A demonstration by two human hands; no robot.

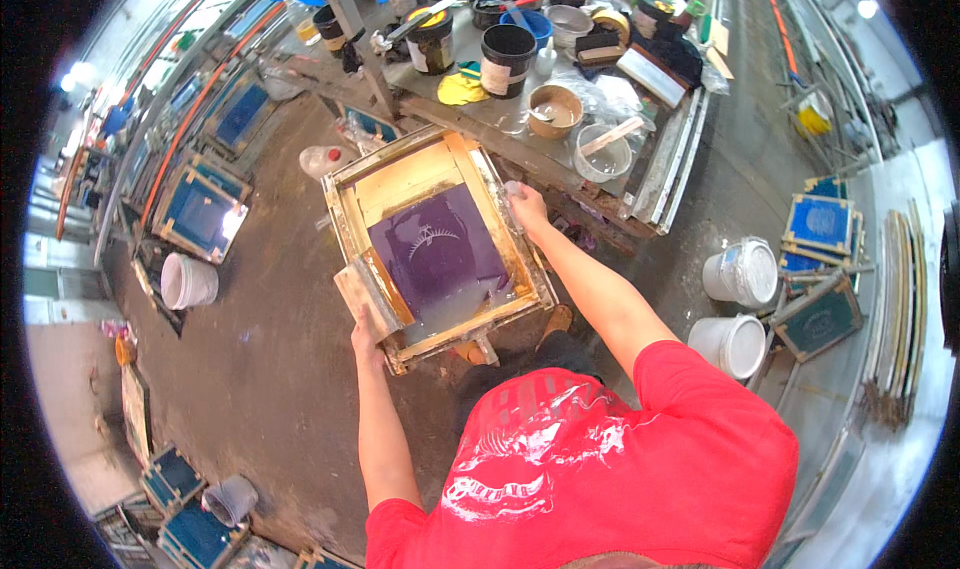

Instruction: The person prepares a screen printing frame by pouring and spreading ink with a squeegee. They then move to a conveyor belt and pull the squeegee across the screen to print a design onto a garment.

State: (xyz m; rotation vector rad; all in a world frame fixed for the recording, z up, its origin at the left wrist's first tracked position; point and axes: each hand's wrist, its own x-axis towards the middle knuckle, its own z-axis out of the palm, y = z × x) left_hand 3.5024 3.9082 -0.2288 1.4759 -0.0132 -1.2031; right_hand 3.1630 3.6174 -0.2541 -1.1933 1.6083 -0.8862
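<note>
In front of me is a wooden screen-printing frame (345, 194), tilted slightly, with a purple mesh panel (425, 259) bearing a pale curved design. Yellowish borders surround the panel, and a wet-looking grey patch lies along its near edge. My left hand (367, 337) is closed on a wooden-handled squeegee (368, 297), which rests across the frame's left side. On the opposite side, my right hand (527, 212) is closed round the frame's right edge; a small pale lump shows by its fingertips.
Beyond the frame, a cluttered workbench (470, 134) bears a black tub (508, 61), a brown bowl (555, 111) and a clear container (602, 153). White buckets (740, 272) stand at right. More screens (205, 209) lean at left, near a pale bucket (189, 280).
</note>
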